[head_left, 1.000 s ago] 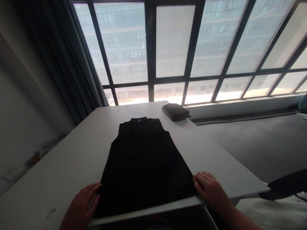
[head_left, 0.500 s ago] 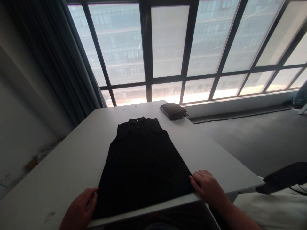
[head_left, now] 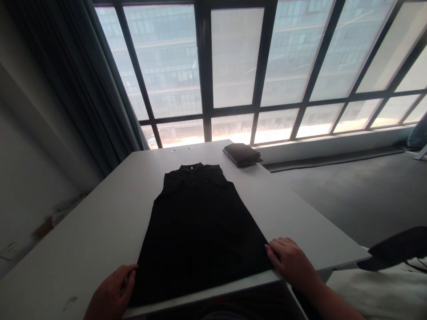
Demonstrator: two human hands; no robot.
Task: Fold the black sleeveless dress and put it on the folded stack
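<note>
Big gridded windows (head_left: 233, 58) glow behind a white worktop (head_left: 83, 231), and a black sleeveless collared garment (head_left: 196, 231) lies flat down its middle, collar far, hem near. Left hand (head_left: 111, 295) rests at the near left hem corner, fingers loosely curled on the edge, nothing pinched that I can see. Right hand (head_left: 290, 260) lies open at the right hem corner. Soft, light, floppy cloth, I'd judge: best taken at corners or shoulders. A folded dark stack (head_left: 242, 154) waits by the window.

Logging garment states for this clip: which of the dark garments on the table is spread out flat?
The black sleeveless garment between both hands lies spread flat, collar toward the window. The other, the folded dark stack, sits at the table's far edge.
</note>
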